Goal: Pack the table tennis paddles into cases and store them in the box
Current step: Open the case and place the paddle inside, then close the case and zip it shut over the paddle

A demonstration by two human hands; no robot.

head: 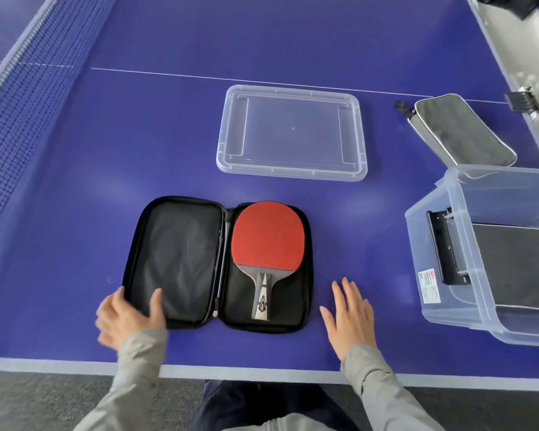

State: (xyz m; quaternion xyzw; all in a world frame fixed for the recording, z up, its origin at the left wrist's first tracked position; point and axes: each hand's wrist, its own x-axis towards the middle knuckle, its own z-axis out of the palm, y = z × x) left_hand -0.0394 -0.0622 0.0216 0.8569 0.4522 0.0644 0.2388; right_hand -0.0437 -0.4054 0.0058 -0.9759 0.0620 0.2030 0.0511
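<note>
A black zip case [175, 259] lies spread open on the blue table. In its right half rests a red-faced paddle [266, 234], handle pointing toward me. My left hand [128, 315] grips the near corner of the case's left flap, thumb on the lining. My right hand [350, 315] hovers flat and open just right of the case, touching nothing. A clear plastic box [448, 306] stands at the right with a dark case [517, 265] inside it. A grey closed case [461, 129] lies farther back on the right.
The box's clear lid [290, 172] lies upside down behind the open case. The net [19, 88] runs along the left side. The table's white near edge [231, 373] is just in front of me. A metal clamp [525, 101] sits at the far right edge.
</note>
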